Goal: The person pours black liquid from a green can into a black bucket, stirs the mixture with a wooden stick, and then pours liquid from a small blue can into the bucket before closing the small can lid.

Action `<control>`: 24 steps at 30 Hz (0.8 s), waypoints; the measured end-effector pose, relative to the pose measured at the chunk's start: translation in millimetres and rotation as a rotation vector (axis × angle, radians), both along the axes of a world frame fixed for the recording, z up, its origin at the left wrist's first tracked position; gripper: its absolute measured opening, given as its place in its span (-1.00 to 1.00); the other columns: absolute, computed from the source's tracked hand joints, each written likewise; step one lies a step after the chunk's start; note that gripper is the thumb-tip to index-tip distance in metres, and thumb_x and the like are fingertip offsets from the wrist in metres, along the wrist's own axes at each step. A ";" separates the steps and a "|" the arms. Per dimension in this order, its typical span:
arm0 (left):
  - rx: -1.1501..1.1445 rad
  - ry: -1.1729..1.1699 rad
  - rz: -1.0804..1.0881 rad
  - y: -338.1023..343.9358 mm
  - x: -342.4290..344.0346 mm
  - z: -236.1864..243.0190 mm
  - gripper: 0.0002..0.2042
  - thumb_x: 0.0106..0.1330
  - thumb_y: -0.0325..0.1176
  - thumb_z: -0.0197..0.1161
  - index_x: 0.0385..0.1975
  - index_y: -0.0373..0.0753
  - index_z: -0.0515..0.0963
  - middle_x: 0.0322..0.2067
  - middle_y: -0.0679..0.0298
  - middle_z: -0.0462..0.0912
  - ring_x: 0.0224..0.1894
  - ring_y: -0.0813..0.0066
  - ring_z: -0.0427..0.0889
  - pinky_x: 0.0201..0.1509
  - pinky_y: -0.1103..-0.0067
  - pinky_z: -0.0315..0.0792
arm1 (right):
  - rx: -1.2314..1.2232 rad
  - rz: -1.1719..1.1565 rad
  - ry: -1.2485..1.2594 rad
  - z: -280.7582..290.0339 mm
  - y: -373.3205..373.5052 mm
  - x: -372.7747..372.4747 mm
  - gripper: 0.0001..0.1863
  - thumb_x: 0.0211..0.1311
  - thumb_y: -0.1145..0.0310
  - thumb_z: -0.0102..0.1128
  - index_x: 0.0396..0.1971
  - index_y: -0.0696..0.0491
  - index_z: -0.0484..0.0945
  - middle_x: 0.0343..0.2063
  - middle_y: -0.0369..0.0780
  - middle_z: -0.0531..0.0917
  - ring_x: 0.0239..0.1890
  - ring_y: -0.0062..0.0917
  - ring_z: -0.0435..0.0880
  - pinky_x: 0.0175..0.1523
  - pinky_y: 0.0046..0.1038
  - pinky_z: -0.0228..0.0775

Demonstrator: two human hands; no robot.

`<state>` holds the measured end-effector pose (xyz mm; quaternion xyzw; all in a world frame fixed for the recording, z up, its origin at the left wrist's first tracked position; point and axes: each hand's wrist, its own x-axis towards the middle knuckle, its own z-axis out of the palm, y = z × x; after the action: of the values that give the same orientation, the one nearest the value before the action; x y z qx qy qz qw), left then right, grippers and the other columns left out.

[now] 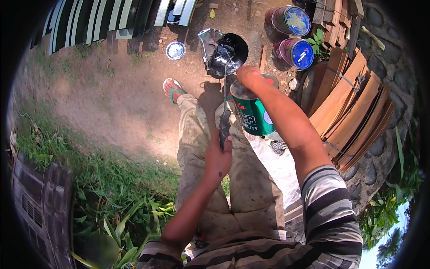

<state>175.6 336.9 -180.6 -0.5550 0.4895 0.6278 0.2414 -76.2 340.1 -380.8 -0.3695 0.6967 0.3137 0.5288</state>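
My left hand (219,154) is wrapped round the dark handle of a long-handled tool (225,120), above my thighs. Its thin metal rod runs forward to a black paint-coated container (237,45), where its far end cannot be told from the glossy black paint. My right hand (250,76) is curled at the far rim of a green paint can (254,117), beside the black container; its fingertips are hidden, and what they hold cannot be made out. Crumpled silvery sheet (208,42) stands at the black container's left side.
Paint cans with a stained lid (297,22) and a blue lid (302,54) stand at the far right. Bundled wood strips (345,103) lie along the stone edging. A round metal lid (175,50) is on the dirt. Painted strips (96,20) lie far left; grass grows nearer.
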 end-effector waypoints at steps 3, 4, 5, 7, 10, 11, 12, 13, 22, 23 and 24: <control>-0.025 0.043 0.045 5.4 7.5 21.3 -0.59 0.46 -0.15 0.09 0.13 -0.32 0.39 -0.32 -0.07 0.65 -0.25 -0.03 0.67 -0.16 0.26 0.47 | -0.005 -0.021 0.017 -0.6 12.0 2.9 -0.61 0.22 0.33 0.23 0.05 0.08 0.66 0.10 -0.13 0.65 0.12 -0.30 0.67 0.08 -0.28 0.57; 0.002 0.017 0.032 6.3 8.1 16.9 -0.59 0.46 -0.15 0.09 0.13 -0.33 0.39 -0.32 -0.06 0.65 -0.25 -0.03 0.67 -0.16 0.27 0.47 | 0.008 -0.018 0.013 -1.3 16.5 4.8 -0.61 0.22 0.32 0.24 0.05 0.07 0.66 0.10 -0.14 0.65 0.12 -0.31 0.67 0.08 -0.29 0.57; 0.023 -0.010 0.022 4.6 6.7 8.6 -0.59 0.46 -0.15 0.10 0.13 -0.33 0.39 -0.33 -0.06 0.65 -0.25 -0.03 0.67 -0.16 0.27 0.47 | 0.015 -0.012 0.008 1.3 16.5 7.7 -0.61 0.22 0.31 0.24 0.05 0.06 0.66 0.10 -0.15 0.66 0.11 -0.31 0.67 0.08 -0.29 0.57; 0.026 -0.021 0.002 -0.4 1.0 -4.4 -0.58 0.46 -0.14 0.10 0.14 -0.33 0.38 -0.33 -0.05 0.65 -0.25 -0.02 0.67 -0.15 0.28 0.47 | 0.026 -0.007 -0.007 5.9 15.4 11.7 -0.62 0.22 0.30 0.25 0.05 0.04 0.66 0.10 -0.17 0.66 0.11 -0.31 0.68 0.07 -0.29 0.57; 0.019 -0.007 -0.004 -2.8 -4.4 -8.5 -0.56 0.46 -0.14 0.10 0.18 -0.32 0.37 -0.32 -0.05 0.66 -0.24 -0.01 0.68 -0.13 0.28 0.48 | 0.042 -0.015 -0.034 10.7 18.7 18.7 -0.62 0.22 0.31 0.24 0.05 0.04 0.66 0.10 -0.18 0.66 0.10 -0.30 0.68 0.04 -0.28 0.59; 0.039 -0.018 0.008 -2.2 -3.5 -3.4 -0.55 0.46 -0.14 0.10 0.19 -0.32 0.36 -0.33 -0.04 0.66 -0.24 -0.01 0.68 -0.13 0.28 0.48 | 0.040 -0.021 -0.035 10.2 21.3 19.2 -0.62 0.22 0.31 0.24 0.05 0.04 0.66 0.10 -0.17 0.66 0.10 -0.30 0.68 0.03 -0.28 0.60; 0.058 -0.030 0.021 -0.7 -1.5 1.8 -0.55 0.46 -0.14 0.10 0.20 -0.32 0.35 -0.33 -0.04 0.66 -0.24 0.00 0.68 -0.14 0.29 0.48 | 0.036 -0.028 -0.037 9.4 23.4 19.0 -0.62 0.23 0.31 0.24 0.05 0.04 0.66 0.10 -0.17 0.66 0.10 -0.30 0.68 0.01 -0.28 0.61; 0.039 -0.025 0.027 5.9 3.8 6.1 -0.54 0.46 -0.14 0.10 0.20 -0.33 0.35 -0.33 -0.04 0.66 -0.24 0.00 0.68 -0.14 0.29 0.48 | 0.041 -0.030 -0.038 8.2 25.2 18.0 -0.62 0.23 0.31 0.23 0.05 0.04 0.66 0.10 -0.17 0.66 0.10 -0.30 0.68 0.00 -0.27 0.61; 0.034 -0.010 0.010 -8.0 -15.9 -6.2 -0.58 0.48 -0.15 0.09 0.14 -0.35 0.36 -0.35 0.00 0.64 -0.30 0.11 0.67 -0.20 0.30 0.47 | 0.054 -0.057 -0.027 8.4 31.5 18.3 -0.61 0.27 0.28 0.18 0.07 0.04 0.65 0.12 -0.16 0.64 0.12 -0.29 0.66 -0.01 -0.24 0.63; 0.023 0.005 0.032 -4.8 -11.8 -5.2 -0.59 0.48 -0.15 0.09 0.13 -0.35 0.37 -0.37 0.01 0.64 -0.32 0.13 0.67 -0.22 0.31 0.47 | 0.064 -0.068 -0.023 9.5 30.6 16.4 -0.61 0.28 0.27 0.17 0.07 0.04 0.65 0.13 -0.16 0.64 0.13 -0.29 0.66 0.01 -0.25 0.61; 0.011 0.020 0.055 -1.5 -8.0 -2.5 -0.60 0.48 -0.16 0.09 0.12 -0.35 0.37 -0.38 0.01 0.63 -0.34 0.16 0.66 -0.24 0.31 0.46 | 0.073 -0.079 -0.019 10.7 30.0 14.2 -0.61 0.29 0.27 0.16 0.07 0.04 0.65 0.13 -0.16 0.63 0.14 -0.29 0.65 0.03 -0.25 0.60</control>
<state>167.6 335.3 -183.1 -0.5607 0.4729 0.6423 0.2223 -62.0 370.2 -370.1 -0.3250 0.6939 0.3142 0.5605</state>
